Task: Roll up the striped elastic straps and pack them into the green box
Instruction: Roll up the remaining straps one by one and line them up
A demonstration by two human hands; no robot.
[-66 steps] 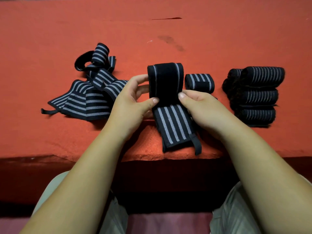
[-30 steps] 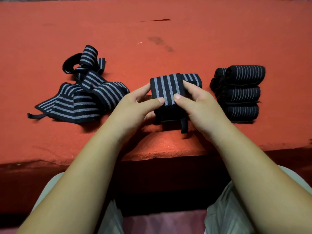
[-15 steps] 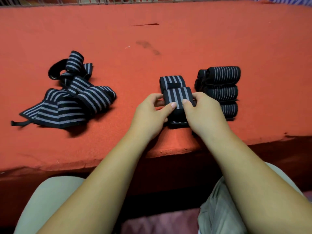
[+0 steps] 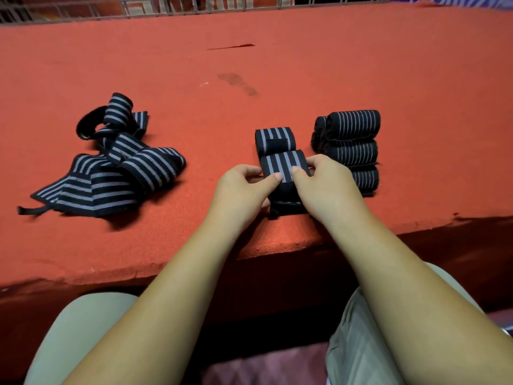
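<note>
A rolled black strap with grey stripes (image 4: pixel 283 168) lies on the red felt table (image 4: pixel 277 79) near its front edge. My left hand (image 4: pixel 244 190) grips the roll from the left and my right hand (image 4: pixel 324 187) grips it from the right, both thumbs pressed on top. Right behind it sits another finished roll (image 4: pixel 273 138). A stack of rolled straps (image 4: pixel 351 143) stands just to the right. A loose pile of unrolled striped straps (image 4: pixel 111 168) lies to the left. No green box is in view.
The table's front edge (image 4: pixel 166 262) runs just under my wrists, with my knees below it. A metal railing (image 4: pixel 194 4) lines the far side. A dark stain (image 4: pixel 238 83) marks the felt beyond the rolls.
The strap hung half unrolled between my hands; it is now wound into a tight roll and set down on the felt in front of the earlier roll.
</note>
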